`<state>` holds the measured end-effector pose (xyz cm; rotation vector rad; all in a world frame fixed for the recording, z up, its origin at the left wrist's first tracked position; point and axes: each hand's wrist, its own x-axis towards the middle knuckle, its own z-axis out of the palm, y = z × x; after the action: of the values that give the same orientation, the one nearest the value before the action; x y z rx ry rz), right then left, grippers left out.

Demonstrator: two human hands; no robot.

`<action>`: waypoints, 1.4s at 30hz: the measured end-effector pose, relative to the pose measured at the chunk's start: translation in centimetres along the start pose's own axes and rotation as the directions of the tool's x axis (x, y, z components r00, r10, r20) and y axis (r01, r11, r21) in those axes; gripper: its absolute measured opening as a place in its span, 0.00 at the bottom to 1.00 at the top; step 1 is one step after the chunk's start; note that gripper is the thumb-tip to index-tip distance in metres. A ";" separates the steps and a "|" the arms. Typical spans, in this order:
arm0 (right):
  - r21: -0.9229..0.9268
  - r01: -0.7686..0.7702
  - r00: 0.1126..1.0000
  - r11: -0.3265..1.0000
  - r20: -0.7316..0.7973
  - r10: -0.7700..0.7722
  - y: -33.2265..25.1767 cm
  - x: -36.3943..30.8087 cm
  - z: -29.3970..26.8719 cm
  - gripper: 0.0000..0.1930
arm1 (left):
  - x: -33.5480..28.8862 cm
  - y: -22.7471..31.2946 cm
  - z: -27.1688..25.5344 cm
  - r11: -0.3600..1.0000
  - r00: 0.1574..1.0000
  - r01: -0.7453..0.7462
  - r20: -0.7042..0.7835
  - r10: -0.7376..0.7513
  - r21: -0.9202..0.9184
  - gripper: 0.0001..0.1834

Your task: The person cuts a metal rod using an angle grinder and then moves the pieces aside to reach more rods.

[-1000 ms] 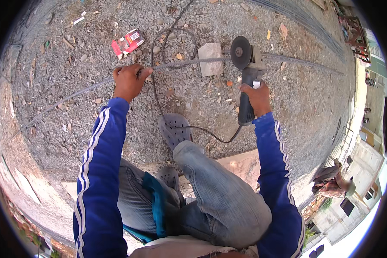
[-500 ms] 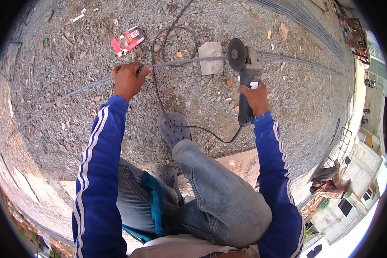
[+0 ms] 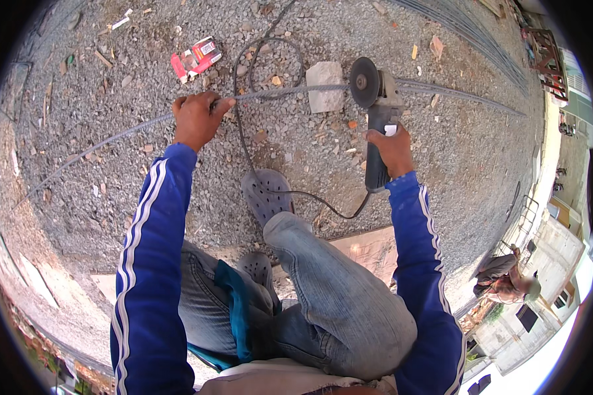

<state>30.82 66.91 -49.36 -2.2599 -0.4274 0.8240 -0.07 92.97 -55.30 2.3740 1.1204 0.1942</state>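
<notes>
My right hand (image 3: pixel 393 151) is closed round the dark body of an angle grinder (image 3: pixel 377 122), whose round cutting disc (image 3: pixel 365 83) stands upright at the steel bars. Its cord runs from the handle's lower end over to the left. My left hand (image 3: pixel 199 120) grips the long ribbed steel bars (image 3: pixel 270 94), thumb stretched along them. The bars cross from far left to right and lie over a pale concrete block (image 3: pixel 325 86), just left of the disc. Whether the disc touches the bars I cannot tell.
The black cord (image 3: pixel 241 141) loops on the gravel (image 3: pixel 145 224), passing under the bars and by my grey clog (image 3: pixel 265 194). A torn red box (image 3: pixel 196 60) lies beyond my left hand. More steel bars (image 3: pixel 468 39) lie far right. Another person (image 3: pixel 505 278) is at the right.
Almost nothing differs. The view has shifted very slightly; both hands keep their holds on the bars and the grinder.
</notes>
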 end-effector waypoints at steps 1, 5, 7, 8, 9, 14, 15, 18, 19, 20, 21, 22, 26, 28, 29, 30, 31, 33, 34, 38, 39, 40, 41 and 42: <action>0.006 0.006 1.000 1.000 0.003 -0.006 0.2 0.1 0.0 0.19 | 0.0 0.1 0.0 1.000 1.000 0.000 0.000 0.000 -0.001 0.22; 0.037 0.016 1.000 0.999 0.010 -0.016 -0.1 -0.2 0.0 0.18 | 0.0 0.1 0.0 1.000 1.000 0.017 0.011 -0.017 0.005 0.22; 0.022 0.016 1.000 1.000 0.004 -0.016 0.0 -0.2 0.0 0.18 | 0.0 0.0 0.1 1.000 1.000 0.013 0.002 -0.013 0.006 0.22; 0.009 0.016 1.000 1.000 -0.004 -0.016 0.1 -0.2 0.0 0.18 | 0.0 -0.1 0.1 1.000 1.000 0.007 -0.010 -0.007 0.005 0.21; 0.008 0.016 1.000 1.000 -0.003 -0.015 0.2 -0.3 0.0 0.18 | 0.0 -0.1 0.2 1.000 1.000 0.002 -0.021 -0.002 0.005 0.21; -0.008 0.010 1.000 1.000 -0.017 -0.010 -0.2 -0.4 0.0 0.18 | -0.1 -0.1 0.3 1.000 1.000 0.003 -0.022 -0.003 -0.005 0.21; -0.008 0.010 1.000 1.000 -0.016 -0.011 -0.2 -0.4 0.0 0.18 | -0.1 -0.2 0.3 1.000 1.000 0.007 -0.018 -0.007 -0.002 0.21; -0.024 0.006 1.000 1.000 -0.008 -0.006 -0.2 -0.4 0.1 0.19 | 0.0 -0.2 0.1 0.999 0.999 0.039 0.037 -0.039 -0.002 0.23; -0.031 0.009 1.000 0.999 -0.014 -0.010 0.0 -0.3 0.1 0.20 | 0.0 -0.2 0.1 0.999 0.999 0.040 0.037 -0.040 -0.004 0.23; -0.039 0.013 1.000 0.999 -0.021 -0.014 0.1 -0.2 0.1 0.20 | -0.1 -0.2 0.2 0.999 0.999 0.033 0.027 -0.033 -0.004 0.23; -0.040 0.014 1.000 0.999 -0.019 -0.015 0.3 -0.2 0.1 0.20 | -0.1 -0.2 0.2 1.000 1.000 0.026 0.016 -0.026 -0.004 0.23; -0.027 0.029 0.999 0.999 -0.016 -0.029 0.4 -0.1 0.1 0.20 | -0.1 -0.2 0.2 1.000 1.000 0.027 0.015 -0.027 -0.005 0.23; -0.051 0.047 0.999 0.998 -0.025 -0.048 1.6 0.5 0.2 0.21 | -0.1 -0.2 0.2 0.999 0.999 0.034 0.031 -0.034 0.011 0.24; -0.060 0.037 0.999 0.998 -0.022 -0.039 1.5 0.4 0.2 0.21 | -0.1 -0.2 0.3 1.000 0.999 0.028 0.021 -0.028 0.010 0.24; -0.068 0.024 0.999 0.997 -0.021 -0.026 1.3 0.4 0.3 0.21 | -0.1 -0.2 0.3 0.999 0.999 0.033 0.023 -0.033 0.010 0.24; -0.069 0.027 0.999 0.997 -0.019 -0.028 1.4 0.4 0.3 0.21 | -0.1 -0.2 0.3 0.999 0.999 0.037 0.024 -0.037 0.009 0.25; -0.063 0.020 1.000 0.998 -0.016 -0.021 1.6 0.5 0.3 0.21 | -0.1 -0.2 0.4 0.999 0.999 0.039 0.022 -0.039 0.010 0.25; -0.058 0.016 1.000 0.998 -0.013 -0.017 1.9 0.8 0.2 0.22 | -0.1 -0.2 0.4 0.999 0.999 0.034 0.009 -0.034 0.011 0.25; -0.077 0.045 0.999 0.996 -0.027 -0.047 1.9 0.9 0.3 0.22 | -0.2 -0.2 0.5 0.999 0.999 0.035 0.007 -0.035 0.011 0.25; -0.093 0.039 0.998 0.995 -0.036 -0.043 1.3 0.9 0.4 0.23 | -0.2 -0.3 0.4 0.999 0.999 0.032 0.018 -0.032 0.015 0.25; -0.094 0.040 0.998 0.995 -0.035 -0.044 1.4 1.2 0.4 0.23 | -0.2 -0.3 0.4 0.999 0.999 0.036 0.031 -0.037 0.019 0.25; -0.106 0.053 0.997 0.993 -0.041 -0.058 1.6 1.4 0.5 0.23 | -0.3 -0.4 0.4 0.999 0.999 0.039 0.032 -0.040 0.021 0.25; -0.118 0.066 0.996 0.991 -0.047 -0.072 1.8 1.5 0.6 0.23 | -0.2 -0.5 0.5 0.999 0.999 0.028 0.014 -0.029 0.028 0.26; -0.118 0.066 0.996 0.991 -0.043 -0.072 1.9 1.6 0.7 0.23 | -0.3 -0.5 0.6 0.999 1.000 0.018 -0.003 -0.018 0.035 0.26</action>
<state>31.71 66.69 -51.76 -2.3525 -0.5414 0.7258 -0.41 92.84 -56.04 2.3946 1.1549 0.1731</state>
